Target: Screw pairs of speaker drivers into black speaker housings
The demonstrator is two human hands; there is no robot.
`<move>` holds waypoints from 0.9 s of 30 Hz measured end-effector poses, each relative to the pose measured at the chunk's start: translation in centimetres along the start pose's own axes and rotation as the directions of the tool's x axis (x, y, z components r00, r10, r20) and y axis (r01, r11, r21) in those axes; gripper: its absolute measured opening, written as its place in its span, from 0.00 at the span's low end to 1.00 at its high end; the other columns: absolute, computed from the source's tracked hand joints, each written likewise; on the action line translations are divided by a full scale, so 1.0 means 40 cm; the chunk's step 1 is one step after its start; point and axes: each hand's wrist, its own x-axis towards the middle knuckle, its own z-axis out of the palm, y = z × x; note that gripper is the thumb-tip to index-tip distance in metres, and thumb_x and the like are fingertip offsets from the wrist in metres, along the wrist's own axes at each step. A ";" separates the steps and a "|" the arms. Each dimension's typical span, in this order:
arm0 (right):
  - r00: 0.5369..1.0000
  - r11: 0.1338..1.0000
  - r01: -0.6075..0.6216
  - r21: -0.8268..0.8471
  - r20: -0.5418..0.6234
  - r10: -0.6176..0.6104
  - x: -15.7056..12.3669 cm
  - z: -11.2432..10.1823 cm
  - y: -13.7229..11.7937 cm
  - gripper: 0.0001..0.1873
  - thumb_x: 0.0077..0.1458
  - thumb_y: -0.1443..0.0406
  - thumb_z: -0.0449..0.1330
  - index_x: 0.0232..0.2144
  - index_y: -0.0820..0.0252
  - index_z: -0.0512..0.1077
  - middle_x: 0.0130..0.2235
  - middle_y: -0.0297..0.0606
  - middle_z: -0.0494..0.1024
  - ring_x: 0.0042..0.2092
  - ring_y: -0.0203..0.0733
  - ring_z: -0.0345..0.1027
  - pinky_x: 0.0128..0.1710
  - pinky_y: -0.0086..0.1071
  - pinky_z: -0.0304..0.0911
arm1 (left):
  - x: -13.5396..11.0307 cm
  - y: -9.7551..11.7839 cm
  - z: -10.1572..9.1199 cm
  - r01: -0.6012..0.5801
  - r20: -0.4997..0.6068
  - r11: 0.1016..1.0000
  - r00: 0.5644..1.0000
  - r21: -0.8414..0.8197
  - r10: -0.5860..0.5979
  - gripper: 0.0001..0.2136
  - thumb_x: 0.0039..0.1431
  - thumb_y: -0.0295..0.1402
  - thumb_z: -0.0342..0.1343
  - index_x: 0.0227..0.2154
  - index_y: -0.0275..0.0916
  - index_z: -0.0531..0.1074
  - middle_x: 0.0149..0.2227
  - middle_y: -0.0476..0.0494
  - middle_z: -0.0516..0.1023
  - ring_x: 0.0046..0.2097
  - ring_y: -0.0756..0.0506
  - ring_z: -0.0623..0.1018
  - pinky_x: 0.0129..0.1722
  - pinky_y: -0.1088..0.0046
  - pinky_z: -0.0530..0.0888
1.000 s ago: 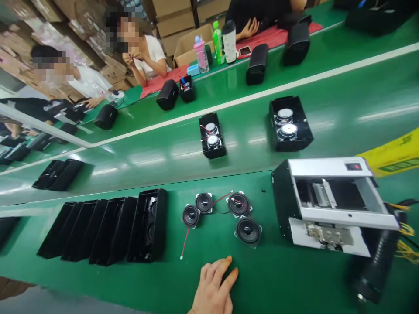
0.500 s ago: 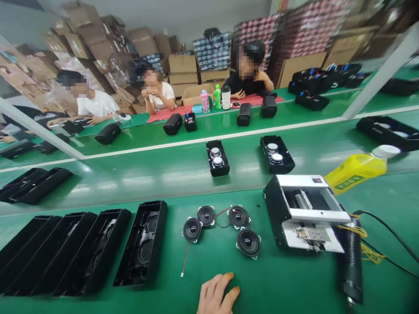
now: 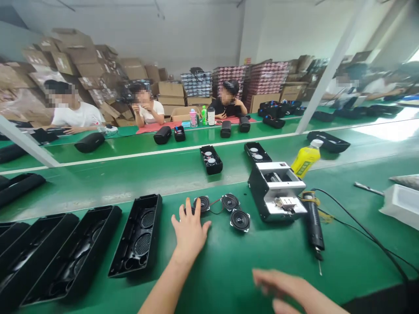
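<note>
Your left hand (image 3: 190, 231) is released, with the fingers spread over the green surface (image 3: 229, 272), and it partly covers a round speaker (image 3: 203, 203); whether it touches, I cannot tell. Two more speakers (image 3: 240, 220) lie to the right, near the white machine (image 3: 282, 192). Your right hand (image 3: 294, 288), blurred, is at the near side, loosely open. At left lies an open black housing (image 3: 135, 237).

Round black speakers (image 3: 240, 220) lie face-up near each other, one seemingly mostly covered
</note>
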 end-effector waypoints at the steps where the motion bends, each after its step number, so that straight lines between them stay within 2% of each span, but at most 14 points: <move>1: 0.998 0.998 0.053 -0.019 -0.017 -0.053 0.042 0.002 -0.017 0.29 0.70 0.48 0.61 0.68 0.45 0.68 0.69 0.45 0.70 0.67 0.54 0.67 0.64 0.53 0.70 | 0.021 0.002 0.004 0.008 0.026 1.000 1.000 0.014 -0.008 0.34 0.69 0.44 0.61 0.74 0.46 0.59 0.76 0.27 0.58 0.70 0.24 0.67 0.64 0.32 0.69; 2: 0.993 0.993 0.102 -0.063 -0.047 -0.105 0.089 0.009 -0.037 0.31 0.71 0.48 0.58 0.72 0.41 0.64 0.71 0.43 0.67 0.70 0.53 0.63 0.69 0.52 0.66 | 0.039 0.004 0.009 0.013 0.045 1.000 0.999 0.025 -0.014 0.34 0.69 0.44 0.61 0.74 0.46 0.59 0.75 0.29 0.60 0.68 0.26 0.69 0.62 0.35 0.73; 4: 0.979 0.983 0.110 -0.148 -0.153 -0.133 0.187 0.036 -0.074 0.35 0.71 0.51 0.56 0.76 0.43 0.57 0.76 0.44 0.58 0.75 0.55 0.54 0.72 0.54 0.60 | 0.064 0.004 0.018 0.008 0.063 0.999 0.998 0.039 -0.010 0.31 0.71 0.42 0.61 0.72 0.46 0.61 0.72 0.32 0.65 0.65 0.31 0.74 0.59 0.42 0.77; 6: 0.966 0.975 0.074 -0.210 -0.229 -0.123 0.270 0.068 -0.101 0.36 0.70 0.54 0.57 0.76 0.48 0.57 0.77 0.51 0.55 0.74 0.64 0.54 0.67 0.61 0.64 | 0.082 -0.004 0.022 -0.022 0.059 0.999 0.998 0.044 0.019 0.28 0.72 0.40 0.60 0.70 0.45 0.63 0.68 0.36 0.69 0.62 0.34 0.76 0.58 0.46 0.79; 8: 0.953 0.963 0.067 -0.260 -0.271 -0.140 0.327 0.095 -0.112 0.33 0.70 0.59 0.58 0.74 0.52 0.61 0.74 0.56 0.60 0.71 0.66 0.59 0.64 0.63 0.64 | 0.099 -0.019 0.023 -0.066 0.046 0.997 0.997 0.046 0.063 0.26 0.72 0.40 0.61 0.69 0.45 0.65 0.66 0.36 0.71 0.61 0.35 0.76 0.58 0.46 0.79; 12: 0.930 0.940 0.153 -0.306 -0.276 -0.241 0.383 0.110 -0.105 0.28 0.70 0.62 0.60 0.69 0.56 0.67 0.68 0.52 0.69 0.66 0.61 0.65 0.62 0.56 0.65 | 0.137 -0.043 0.023 -0.126 0.030 0.990 0.992 0.059 0.125 0.25 0.71 0.40 0.61 0.67 0.45 0.67 0.67 0.36 0.70 0.62 0.35 0.76 0.59 0.46 0.78; 17: 0.912 0.939 0.234 -0.253 -0.278 -0.302 0.440 0.098 -0.090 0.27 0.69 0.63 0.58 0.68 0.54 0.68 0.67 0.51 0.69 0.65 0.60 0.65 0.60 0.54 0.66 | 0.144 -0.032 0.004 -0.128 0.036 0.988 0.991 0.082 0.126 0.28 0.71 0.40 0.62 0.70 0.45 0.64 0.71 0.36 0.67 0.66 0.32 0.72 0.63 0.42 0.74; 20: 0.912 0.955 0.245 -0.167 -0.294 -0.285 0.453 0.096 -0.074 0.30 0.69 0.59 0.56 0.71 0.50 0.64 0.71 0.50 0.65 0.69 0.59 0.63 0.62 0.55 0.66 | 0.093 -0.041 -0.043 -0.058 0.016 0.993 0.998 0.104 0.056 0.34 0.70 0.41 0.62 0.74 0.47 0.57 0.75 0.34 0.61 0.70 0.30 0.67 0.67 0.39 0.68; 22: 0.917 0.967 0.238 -0.093 -0.308 -0.255 0.447 0.093 -0.057 0.34 0.70 0.53 0.55 0.73 0.49 0.57 0.74 0.50 0.60 0.71 0.59 0.61 0.64 0.57 0.66 | 0.043 -0.069 -0.083 0.046 -0.005 0.992 0.999 0.122 -0.046 0.35 0.72 0.41 0.57 0.76 0.45 0.52 0.74 0.32 0.62 0.69 0.30 0.68 0.65 0.44 0.70; 24: 0.924 0.979 0.203 -0.015 -0.328 -0.196 0.438 0.087 -0.038 0.36 0.71 0.48 0.52 0.74 0.52 0.54 0.73 0.53 0.60 0.69 0.59 0.65 0.64 0.59 0.66 | -0.006 -0.111 -0.116 0.197 -0.009 0.970 0.980 0.146 -0.198 0.32 0.75 0.43 0.52 0.76 0.40 0.54 0.69 0.28 0.68 0.64 0.31 0.73 0.57 0.49 0.75; 27: 0.935 0.989 0.125 0.080 -0.341 -0.091 0.428 0.079 -0.021 0.34 0.72 0.45 0.46 0.71 0.57 0.58 0.66 0.56 0.69 0.60 0.58 0.74 0.62 0.58 0.69 | -0.056 -0.174 -0.136 0.349 0.029 0.919 0.932 0.185 -0.360 0.29 0.74 0.43 0.52 0.70 0.29 0.64 0.61 0.23 0.75 0.58 0.29 0.77 0.47 0.53 0.78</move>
